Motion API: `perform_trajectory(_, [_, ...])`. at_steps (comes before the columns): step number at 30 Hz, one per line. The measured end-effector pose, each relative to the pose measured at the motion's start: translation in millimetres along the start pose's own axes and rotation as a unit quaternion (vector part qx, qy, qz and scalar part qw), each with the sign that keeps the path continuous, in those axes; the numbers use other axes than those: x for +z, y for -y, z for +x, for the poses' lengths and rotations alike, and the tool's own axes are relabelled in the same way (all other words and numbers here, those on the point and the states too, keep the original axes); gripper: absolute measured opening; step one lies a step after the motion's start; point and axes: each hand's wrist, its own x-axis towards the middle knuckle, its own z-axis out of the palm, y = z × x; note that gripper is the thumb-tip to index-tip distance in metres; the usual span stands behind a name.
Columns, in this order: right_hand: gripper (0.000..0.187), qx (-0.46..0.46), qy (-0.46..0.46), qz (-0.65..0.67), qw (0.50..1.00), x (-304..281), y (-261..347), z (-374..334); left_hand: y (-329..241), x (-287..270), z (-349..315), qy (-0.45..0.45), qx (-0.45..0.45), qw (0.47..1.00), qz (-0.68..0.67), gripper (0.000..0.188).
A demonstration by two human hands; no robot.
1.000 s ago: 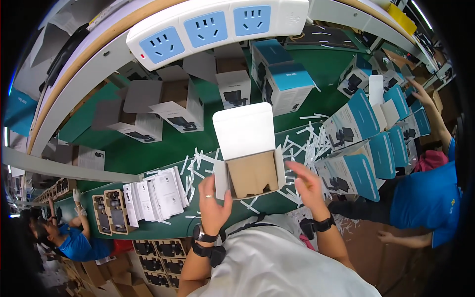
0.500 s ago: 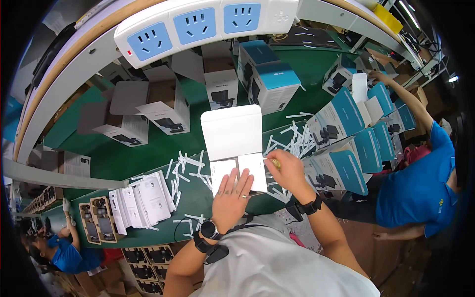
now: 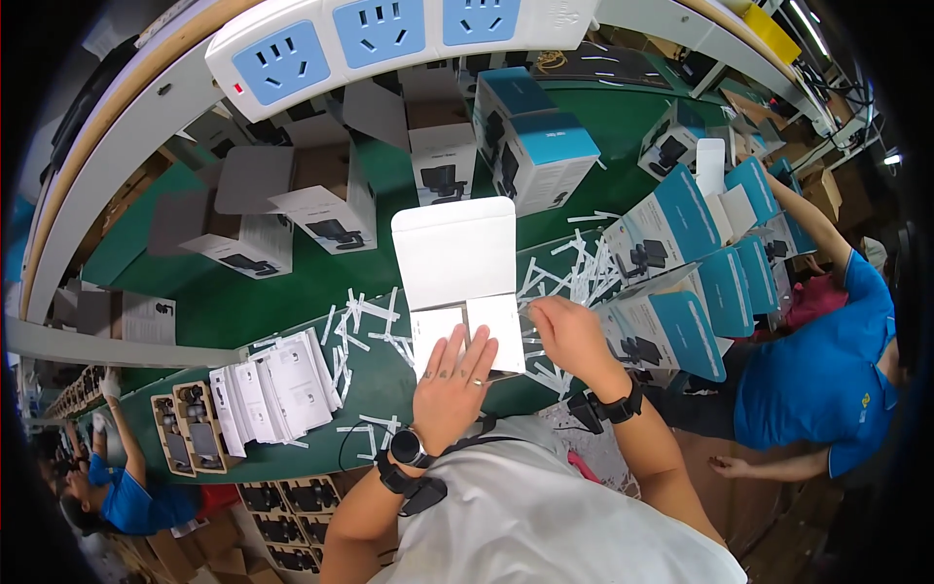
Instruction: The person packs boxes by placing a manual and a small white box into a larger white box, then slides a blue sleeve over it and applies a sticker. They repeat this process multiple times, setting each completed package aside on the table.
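Note:
A white cardboard box [image 3: 453,255] stands in front of me with its lid flap raised toward the far side. Two white inner flaps lie across its top, with a dark gap between them. My left hand [image 3: 453,372] rests flat on these flaps, fingers stretched and slightly apart. Just beside the box's right edge, my right hand [image 3: 572,339] is closed, thumb and forefinger together. Whatever it may hold is hidden. Around the box lie many thin white paper strips [image 3: 589,268] on the green table [image 3: 375,384].
Open printed boxes [image 3: 326,212] stand behind, and teal-flapped boxes [image 3: 647,243] at right. White booklets [image 3: 282,389] and brown trays of dark parts [image 3: 190,428] lie at left. A power strip [image 3: 389,39] crosses overhead. People in blue shirts work at the right [image 3: 817,360] and left [image 3: 136,496].
My right hand has turned slightly, and the small yellowish thing seen at its fingers no longer shows. My left hand stays on the box. The person at left has raised an arm.

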Motion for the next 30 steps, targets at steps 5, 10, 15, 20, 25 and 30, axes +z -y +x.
perform_trajectory(5, [0.017,-0.009,0.020,-0.038,0.999,7,9,6,1,0,-2,0.001,0.003,1.000,0.002,0.073])
perform_trajectory(10, [0.018,-0.005,-0.034,0.054,0.998,9,33,7,7,6,-3,-0.007,0.012,1.000,0.021,0.063])
perform_trajectory(15, [0.020,-0.133,-0.023,0.043,0.990,32,76,39,1,16,-5,0.008,0.013,0.999,0.046,0.039])
perform_trajectory(20, [0.026,-0.125,0.038,-0.044,0.990,71,85,52,5,22,-12,0.019,0.006,1.000,0.017,0.025])
perform_trajectory(25, [0.031,-0.139,0.051,0.008,0.989,87,88,49,8,23,-14,-0.030,0.041,0.999,0.011,0.027])
perform_trajectory(30, [0.024,-0.086,-0.052,0.374,0.922,69,75,50,4,15,-17,0.040,-0.020,0.998,0.046,0.042])
